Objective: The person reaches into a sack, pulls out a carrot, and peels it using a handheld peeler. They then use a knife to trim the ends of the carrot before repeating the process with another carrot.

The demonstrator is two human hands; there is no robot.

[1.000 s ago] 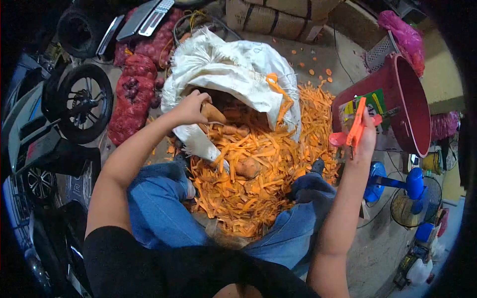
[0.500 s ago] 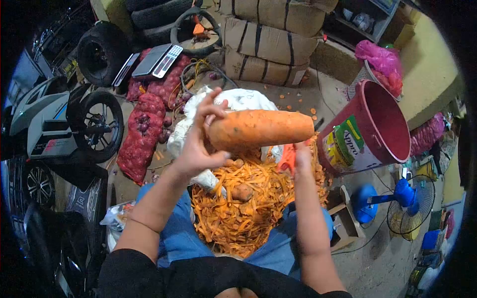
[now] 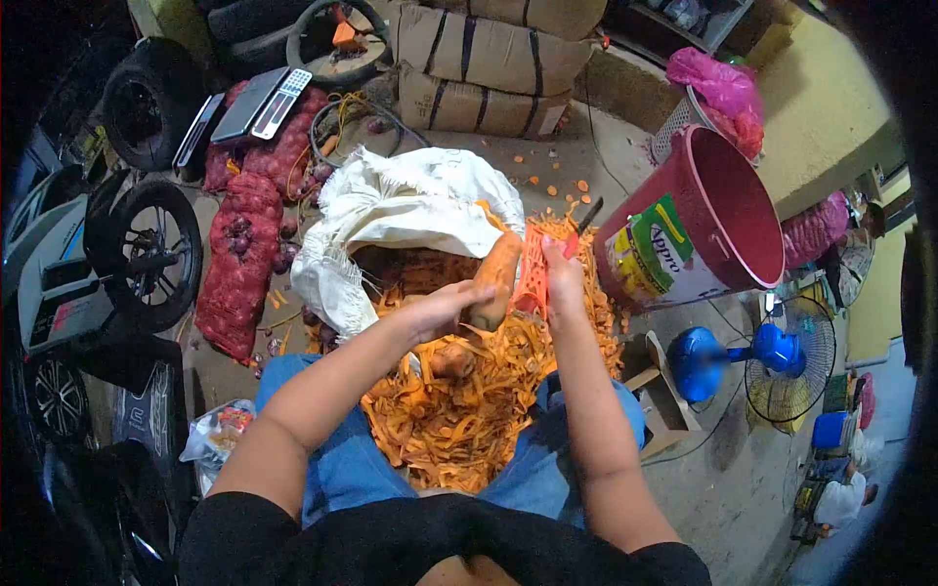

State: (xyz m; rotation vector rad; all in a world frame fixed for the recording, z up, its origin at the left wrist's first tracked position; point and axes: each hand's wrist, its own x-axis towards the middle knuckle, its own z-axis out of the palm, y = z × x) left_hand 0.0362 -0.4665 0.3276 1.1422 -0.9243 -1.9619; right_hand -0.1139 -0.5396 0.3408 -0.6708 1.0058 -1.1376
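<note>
My left hand (image 3: 445,311) is closed around the lower part of a large peeled carrot (image 3: 499,269), which slants upward away from me over the peelings. In my right hand (image 3: 564,283), to the right of the carrot, is a knife (image 3: 574,241) with a red handle; its dark blade points up and away. An orange-red, net-like piece (image 3: 531,277) lies between the carrot and my right hand. Below both hands is a heap of carrot peelings (image 3: 459,430), with another carrot (image 3: 451,358) partly buried in it. An open white sack (image 3: 337,220) spreads beyond.
A tall red bucket (image 3: 699,210) stands tilted at the right, near a blue fan (image 3: 777,347) and an open cardboard box (image 3: 664,400). Red net bags of onions (image 3: 234,283), a scale (image 3: 256,107) and a motorcycle wheel (image 3: 147,239) are at the left. Wrapped bales (image 3: 484,63) are stacked behind.
The carrot has come down from close before me, turning from level to slanted. My right hand has moved apart from its end, and the knife now shows. The view has shifted, revealing the sack's mouth.
</note>
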